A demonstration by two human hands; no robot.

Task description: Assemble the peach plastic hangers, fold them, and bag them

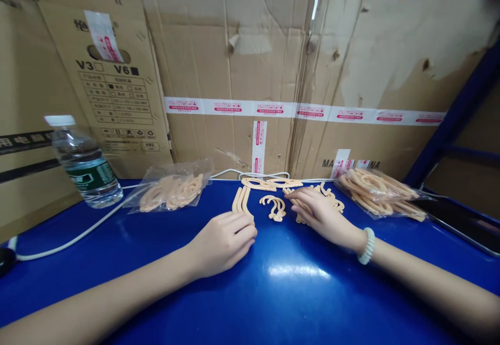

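Observation:
My left hand (224, 243) is closed, its fingers curled down at the near ends of several peach plastic hanger arms (242, 199) lying side by side. Whatever it may grip is hidden under the fingers. Over on the right, my right hand (322, 215) has its fingers stretched out above a group of similar pieces, partly covering them. Between the hands lie several loose hanger hooks (276, 208). More small curved pieces (332, 199) show behind my right hand. Flat peach hanger pieces (269, 183) lie in a row at the back.
A clear bag of peach parts (172, 191) lies left, beside a water bottle (88, 165). More bagged parts (375, 189) and a dark phone-like device (464, 225) are on the right. A white cable (78, 241) crosses the blue table (297, 303). Cardboard (234, 64) stands behind.

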